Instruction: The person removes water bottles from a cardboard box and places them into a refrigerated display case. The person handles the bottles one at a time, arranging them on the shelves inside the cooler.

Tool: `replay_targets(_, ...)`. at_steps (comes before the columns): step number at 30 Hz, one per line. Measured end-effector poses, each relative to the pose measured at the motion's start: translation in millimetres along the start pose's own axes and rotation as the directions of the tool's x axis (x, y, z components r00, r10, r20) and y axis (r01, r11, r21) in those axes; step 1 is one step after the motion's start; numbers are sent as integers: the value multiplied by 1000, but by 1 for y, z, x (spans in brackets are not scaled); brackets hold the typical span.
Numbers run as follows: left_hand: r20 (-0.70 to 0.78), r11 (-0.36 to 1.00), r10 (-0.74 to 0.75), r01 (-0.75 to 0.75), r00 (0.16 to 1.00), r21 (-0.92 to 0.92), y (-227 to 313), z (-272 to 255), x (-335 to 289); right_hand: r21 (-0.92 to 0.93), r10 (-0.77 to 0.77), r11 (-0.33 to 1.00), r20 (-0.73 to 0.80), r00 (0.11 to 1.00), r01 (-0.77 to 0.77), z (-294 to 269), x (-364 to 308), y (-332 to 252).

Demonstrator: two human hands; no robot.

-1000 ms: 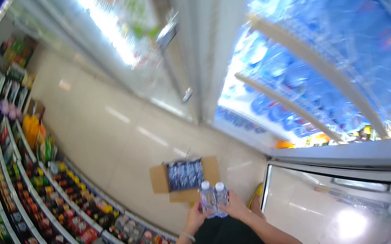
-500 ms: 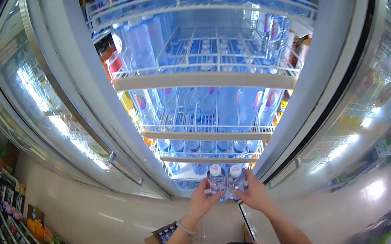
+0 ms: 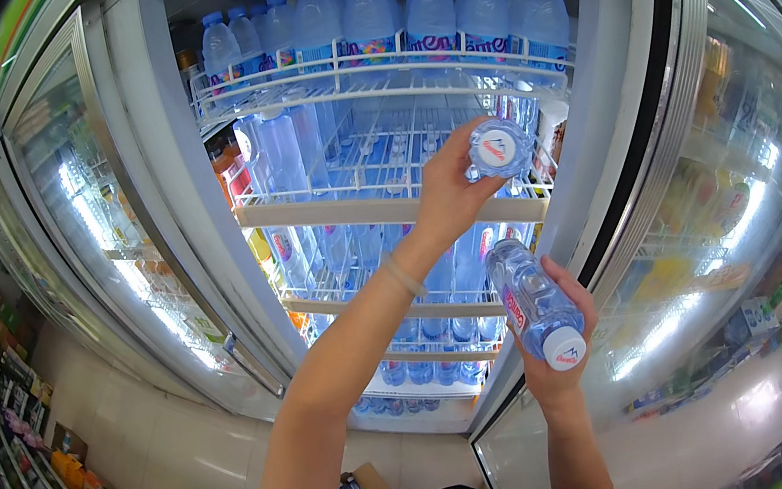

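My left hand is raised at the front of a fridge shelf and wrapped around a clear water bottle. The bottle's white cap faces me, above the right end of the shelf's pale front rail. Lower and to the right, my right hand grips a second clear bottle with a white cap. This one lies tilted, cap toward me, its base toward the fridge. Behind my left hand, the wire shelf shows bare wires in its middle, with bottles standing at its left side.
Blue-capped bottles line the top shelf behind a white wire guard. Several bottles stand on the lower shelves. Glass doors flank the opening. A cardboard box with bottles sits on the floor; packed store shelves stand left.
Both bottles were together low in front of the fridge. My left hand has lifted one up to the shelf; my right hand has raised the other and tilted it. The view has shifted upward.
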State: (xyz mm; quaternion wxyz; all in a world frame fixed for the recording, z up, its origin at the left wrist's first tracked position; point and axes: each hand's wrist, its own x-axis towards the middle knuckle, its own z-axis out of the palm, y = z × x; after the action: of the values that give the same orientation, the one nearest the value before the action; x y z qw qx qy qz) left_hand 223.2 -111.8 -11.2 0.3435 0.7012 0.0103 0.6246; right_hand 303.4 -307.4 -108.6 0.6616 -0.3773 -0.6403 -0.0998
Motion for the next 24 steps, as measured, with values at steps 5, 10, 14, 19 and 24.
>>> replay_targets(5,100,987,-86,72,991,140,-34,23,33,-35,-68,997,-39,997,66,-8,6,9)
replay_targets(10,181,760,-60,-73,982,646,-74,28,51,-39,-63,997,-66,996,60,-2,9,10)
replay_targets(14,203,612,-109,-95,973,785,-92,41,61,-52,-26,998,-86,996,22,0,15,10)
replay_targets(19,75,512,-424,171,902,842,-100,61,87,-93,45,994,-94,995,-54,-3,25,12)
replay_targets(24,4,510,-422,233,907,828,-135,39,97,-149,131,979,-56,990,-138,13,54,18)
